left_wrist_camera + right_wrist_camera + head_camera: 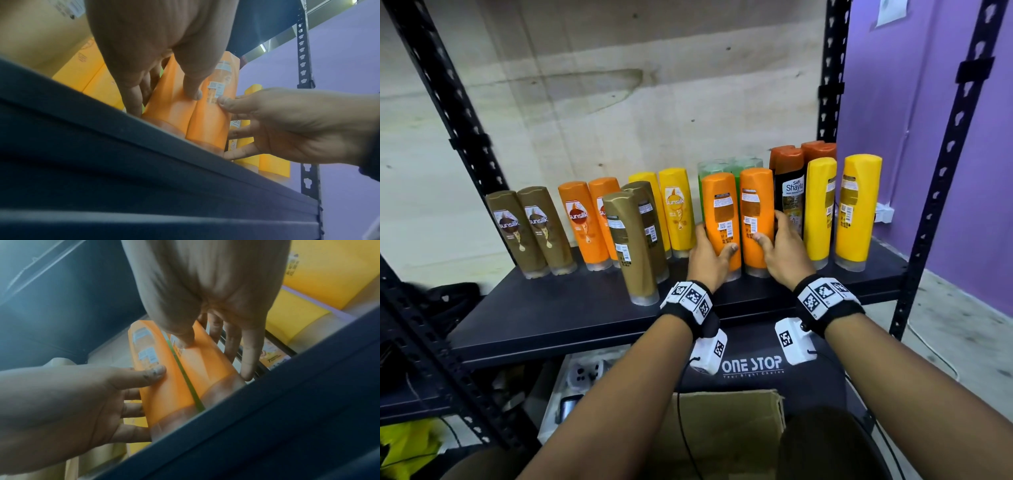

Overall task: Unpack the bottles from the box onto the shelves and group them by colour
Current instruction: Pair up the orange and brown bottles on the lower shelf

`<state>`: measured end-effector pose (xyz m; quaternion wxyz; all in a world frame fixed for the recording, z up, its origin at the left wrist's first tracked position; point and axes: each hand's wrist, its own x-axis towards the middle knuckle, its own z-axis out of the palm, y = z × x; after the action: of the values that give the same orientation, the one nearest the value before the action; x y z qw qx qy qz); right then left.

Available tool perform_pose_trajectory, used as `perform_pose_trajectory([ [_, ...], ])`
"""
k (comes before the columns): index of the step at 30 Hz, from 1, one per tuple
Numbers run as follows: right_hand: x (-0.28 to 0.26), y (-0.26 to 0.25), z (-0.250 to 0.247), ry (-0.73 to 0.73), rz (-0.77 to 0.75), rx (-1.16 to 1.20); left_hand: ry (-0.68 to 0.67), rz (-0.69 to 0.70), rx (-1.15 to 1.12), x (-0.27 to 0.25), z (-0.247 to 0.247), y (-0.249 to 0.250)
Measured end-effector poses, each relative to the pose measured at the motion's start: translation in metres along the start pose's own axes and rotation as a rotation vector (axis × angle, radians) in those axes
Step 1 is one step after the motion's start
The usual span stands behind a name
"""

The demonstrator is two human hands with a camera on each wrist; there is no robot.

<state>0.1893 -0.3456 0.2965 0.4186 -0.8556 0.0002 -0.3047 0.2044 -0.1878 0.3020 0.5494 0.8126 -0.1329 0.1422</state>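
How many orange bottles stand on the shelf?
4: two at the back left, and two side by side in the middle, one in the left hand, one in the right hand. Others may be hidden behind.

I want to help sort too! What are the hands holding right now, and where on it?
Each holds one orange bottle by its lower half: left hand on the left orange bottle, right hand on the right orange bottle.
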Motion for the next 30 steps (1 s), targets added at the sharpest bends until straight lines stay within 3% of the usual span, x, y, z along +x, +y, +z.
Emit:
perform_pose_trajectory([
  [15,-0.004,0.002,0.011,0.063,0.03,0.023,0.023,-0.039,-0.039,0.001,0.006,0.004],
  [20,-0.013,0.0,0.008,0.112,0.087,-0.019,-0.073,-0.091,0.101,-0.001,0.004,-0.003],
  [24,-0.026,0.0,0.005,0.176,-0.027,-0.057,-0.122,-0.068,0.242,-0.006,-0.006,-0.014],
  [27,-0.031,-0.006,0.002,0.139,-0.073,-0.158,-0.075,-0.052,0.334,-0.012,-0.019,-0.018],
  [30,-0.035,-0.015,0.004,-0.002,-0.115,-0.268,0.002,-0.001,0.359,-0.019,-0.036,-0.021],
])
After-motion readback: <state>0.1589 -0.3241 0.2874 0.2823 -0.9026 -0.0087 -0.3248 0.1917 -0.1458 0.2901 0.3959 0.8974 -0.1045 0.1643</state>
